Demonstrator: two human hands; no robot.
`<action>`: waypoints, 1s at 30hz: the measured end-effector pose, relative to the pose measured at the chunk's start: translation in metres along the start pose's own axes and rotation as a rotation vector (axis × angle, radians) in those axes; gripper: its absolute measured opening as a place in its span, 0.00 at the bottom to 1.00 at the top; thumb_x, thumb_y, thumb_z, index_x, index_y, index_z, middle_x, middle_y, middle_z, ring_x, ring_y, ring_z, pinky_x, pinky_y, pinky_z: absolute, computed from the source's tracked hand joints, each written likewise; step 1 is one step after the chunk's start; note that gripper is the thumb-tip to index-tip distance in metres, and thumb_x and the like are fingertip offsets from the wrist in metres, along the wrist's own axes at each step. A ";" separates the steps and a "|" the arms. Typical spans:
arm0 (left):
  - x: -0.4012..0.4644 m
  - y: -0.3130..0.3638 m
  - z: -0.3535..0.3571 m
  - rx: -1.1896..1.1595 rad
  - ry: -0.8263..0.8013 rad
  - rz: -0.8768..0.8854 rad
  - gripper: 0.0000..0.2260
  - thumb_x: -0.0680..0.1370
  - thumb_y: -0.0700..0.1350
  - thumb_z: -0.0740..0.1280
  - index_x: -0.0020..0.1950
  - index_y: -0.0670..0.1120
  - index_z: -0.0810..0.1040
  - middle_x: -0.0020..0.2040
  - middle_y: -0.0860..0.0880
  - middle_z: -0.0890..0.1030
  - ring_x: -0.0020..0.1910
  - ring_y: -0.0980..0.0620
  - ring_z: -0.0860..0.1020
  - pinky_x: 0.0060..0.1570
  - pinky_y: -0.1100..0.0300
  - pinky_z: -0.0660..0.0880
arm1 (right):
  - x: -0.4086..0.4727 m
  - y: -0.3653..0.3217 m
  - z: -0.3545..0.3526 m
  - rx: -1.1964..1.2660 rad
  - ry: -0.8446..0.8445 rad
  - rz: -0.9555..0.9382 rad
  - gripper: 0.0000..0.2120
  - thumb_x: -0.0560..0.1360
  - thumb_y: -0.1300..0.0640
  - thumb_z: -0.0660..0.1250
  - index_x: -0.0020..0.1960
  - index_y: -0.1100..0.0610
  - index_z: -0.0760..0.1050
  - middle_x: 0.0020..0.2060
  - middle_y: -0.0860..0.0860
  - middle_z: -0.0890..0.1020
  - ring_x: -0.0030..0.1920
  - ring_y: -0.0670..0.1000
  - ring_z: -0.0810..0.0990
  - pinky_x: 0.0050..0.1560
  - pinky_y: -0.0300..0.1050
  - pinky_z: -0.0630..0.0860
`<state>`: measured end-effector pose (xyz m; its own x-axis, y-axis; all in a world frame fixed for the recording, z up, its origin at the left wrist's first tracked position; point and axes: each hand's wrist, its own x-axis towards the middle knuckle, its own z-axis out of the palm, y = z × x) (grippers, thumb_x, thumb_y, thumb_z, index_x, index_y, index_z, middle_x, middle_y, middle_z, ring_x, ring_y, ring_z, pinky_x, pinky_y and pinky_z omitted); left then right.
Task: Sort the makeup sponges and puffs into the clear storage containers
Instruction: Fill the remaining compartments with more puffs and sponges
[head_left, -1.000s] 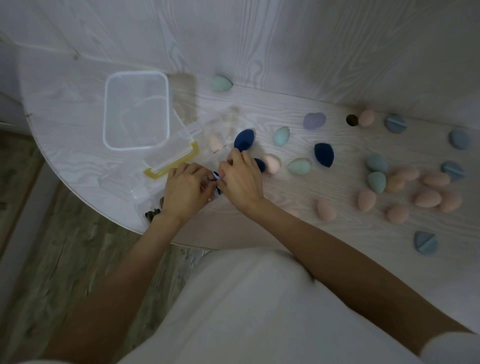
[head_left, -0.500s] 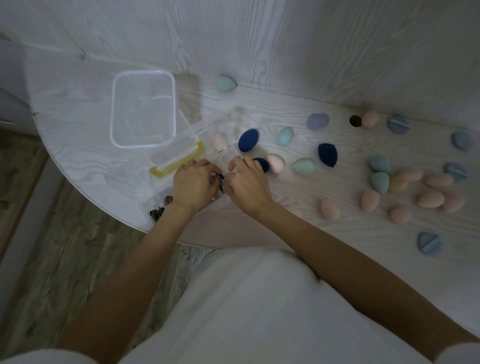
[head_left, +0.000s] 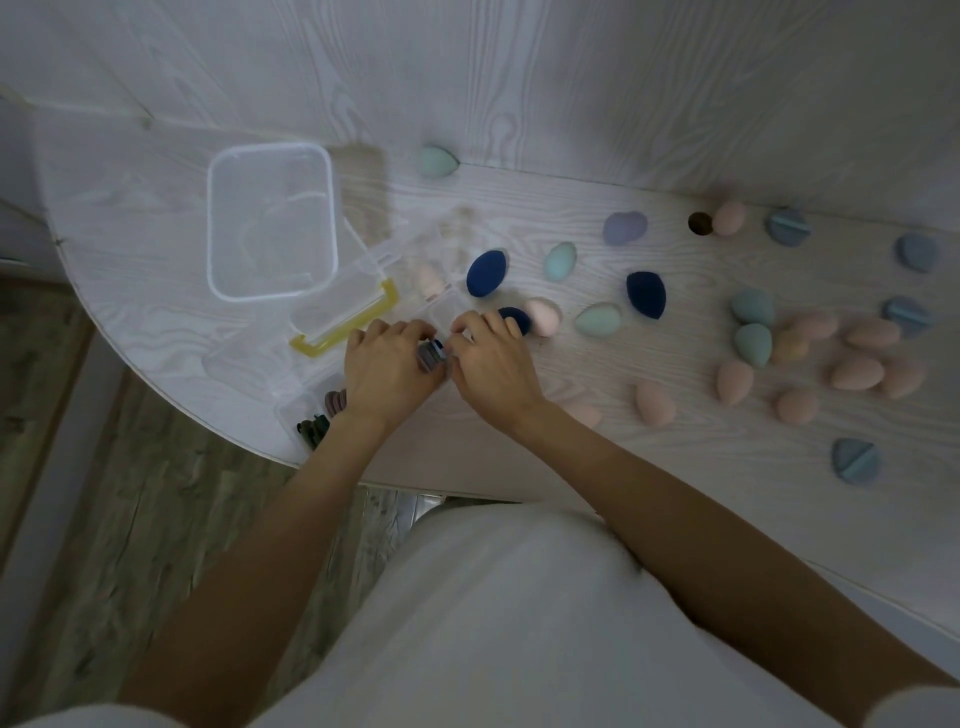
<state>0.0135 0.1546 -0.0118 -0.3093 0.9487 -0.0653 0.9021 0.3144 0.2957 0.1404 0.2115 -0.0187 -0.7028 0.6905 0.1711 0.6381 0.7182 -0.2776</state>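
Observation:
My left hand (head_left: 387, 371) and my right hand (head_left: 493, 364) meet over a clear compartment organiser (head_left: 311, 410) at the table's near left edge. Between the fingertips of both hands sits a small stack of grey-blue puffs (head_left: 432, 356), pinched from each side. Dark puffs (head_left: 332, 402) lie in the organiser's near compartments. A pink sponge (head_left: 428, 278) rests in a far compartment. An empty clear tub (head_left: 270, 221) stands at the back left. Navy sponges (head_left: 485, 273), teal sponges (head_left: 560, 261) and pink sponges (head_left: 857, 371) lie scattered on the table.
A clear lid with a yellow latch (head_left: 345, 325) lies between tub and organiser. Flat blue puffs (head_left: 854, 460) sit at the right. A cable hole (head_left: 700, 223) opens near the back wall. The rounded table edge (head_left: 156, 374) drops to a wooden floor at left.
Both hands stayed together over the organiser, shifting slightly; the stack of grey-blue puffs now shows more plainly between the fingertips.

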 end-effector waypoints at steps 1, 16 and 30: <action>0.000 0.001 0.000 -0.001 -0.008 -0.016 0.17 0.70 0.55 0.69 0.56 0.48 0.78 0.48 0.47 0.83 0.52 0.42 0.76 0.49 0.51 0.65 | 0.002 0.000 -0.001 0.006 -0.006 -0.003 0.01 0.69 0.62 0.69 0.40 0.59 0.80 0.41 0.54 0.80 0.42 0.56 0.76 0.43 0.49 0.68; -0.004 -0.005 0.001 -0.034 -0.009 0.032 0.16 0.74 0.50 0.67 0.58 0.46 0.77 0.52 0.47 0.82 0.53 0.41 0.75 0.50 0.50 0.66 | 0.007 0.004 -0.007 0.239 -0.275 0.058 0.11 0.74 0.60 0.64 0.54 0.52 0.82 0.67 0.54 0.70 0.67 0.57 0.63 0.64 0.53 0.62; 0.024 0.165 0.000 -0.432 0.155 0.649 0.09 0.78 0.46 0.63 0.50 0.45 0.81 0.43 0.50 0.83 0.38 0.53 0.79 0.38 0.58 0.76 | -0.151 0.152 -0.118 0.200 0.254 0.459 0.10 0.74 0.63 0.63 0.53 0.59 0.79 0.49 0.55 0.81 0.52 0.50 0.73 0.55 0.39 0.66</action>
<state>0.1550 0.2290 0.0355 0.1713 0.9128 0.3709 0.7294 -0.3706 0.5751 0.3806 0.2269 0.0250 -0.2533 0.9452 0.2059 0.7713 0.3258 -0.5468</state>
